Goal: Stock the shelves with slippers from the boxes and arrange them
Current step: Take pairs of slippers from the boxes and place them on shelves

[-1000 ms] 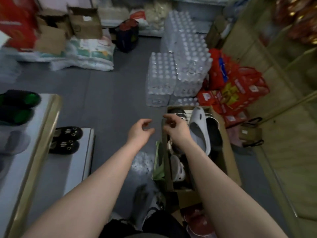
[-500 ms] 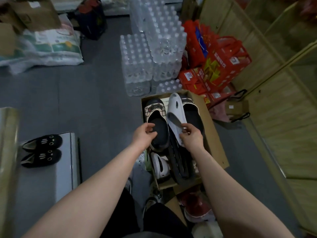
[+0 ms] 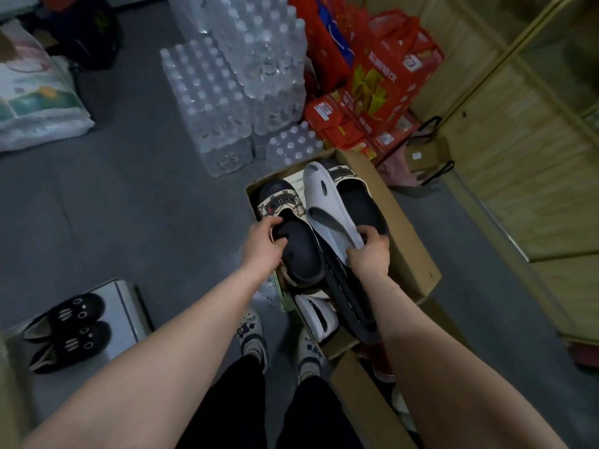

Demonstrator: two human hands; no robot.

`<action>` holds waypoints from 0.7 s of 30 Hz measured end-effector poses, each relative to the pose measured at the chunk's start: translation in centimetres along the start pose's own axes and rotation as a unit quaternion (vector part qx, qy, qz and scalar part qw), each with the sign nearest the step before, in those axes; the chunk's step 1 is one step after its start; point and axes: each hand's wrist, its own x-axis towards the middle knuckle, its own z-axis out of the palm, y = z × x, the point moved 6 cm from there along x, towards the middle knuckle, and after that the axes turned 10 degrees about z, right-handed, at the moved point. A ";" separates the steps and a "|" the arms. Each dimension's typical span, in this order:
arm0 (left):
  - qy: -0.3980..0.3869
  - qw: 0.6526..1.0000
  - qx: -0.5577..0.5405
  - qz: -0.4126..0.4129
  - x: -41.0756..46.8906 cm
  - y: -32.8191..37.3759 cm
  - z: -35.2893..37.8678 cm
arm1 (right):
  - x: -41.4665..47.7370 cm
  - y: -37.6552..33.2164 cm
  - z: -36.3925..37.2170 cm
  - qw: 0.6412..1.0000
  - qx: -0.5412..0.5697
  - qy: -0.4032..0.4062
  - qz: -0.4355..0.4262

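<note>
An open cardboard box (image 3: pixel 410 254) on the floor holds several slippers. My left hand (image 3: pixel 264 246) grips a black slipper with a patterned beige strap (image 3: pixel 299 251) at the box's left side. My right hand (image 3: pixel 369 254) grips the heel end of a light grey slipper (image 3: pixel 325 202) that stands on edge in the middle. A second patterned black slipper (image 3: pixel 359 202) lies on the right, a white slipper (image 3: pixel 316 314) lies at the near end. A pair of black slippers with white paw prints (image 3: pixel 69 330) sits on a low white shelf (image 3: pixel 128 314) at lower left.
Shrink-wrapped packs of water bottles (image 3: pixel 233 85) stand just beyond the box. Red gift boxes (image 3: pixel 376 89) sit at the back right, wooden shelving (image 3: pixel 515 140) runs along the right. A second open carton (image 3: pixel 363 396) lies near my feet. White bags (image 3: pixel 35 102) lie at far left.
The view has tilted down and closer to the box. Both hands moved from the air above the box onto the slippers: left onto the black one, right onto the grey one.
</note>
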 end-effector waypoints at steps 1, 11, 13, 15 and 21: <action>0.002 1.000 0.020 0.004 0.7 0.0 -0.3 | 0.0 -0.2 0.1 1.000 -0.005 0.014 0.001; -0.071 0.985 0.132 0.084 8.9 0.4 1.4 | 1.3 -1.6 0.9 0.993 -0.080 0.089 -0.016; -0.091 0.981 0.146 0.087 9.8 0.8 2.0 | 1.7 -1.8 0.9 0.992 -0.087 0.089 -0.017; -0.106 0.979 0.148 0.089 10.3 1.2 2.4 | 1.9 -2.1 0.7 0.993 -0.075 0.091 -0.019; -0.090 0.987 0.043 0.129 10.7 4.4 2.4 | 2.1 -2.5 -1.8 0.995 -0.012 0.096 0.004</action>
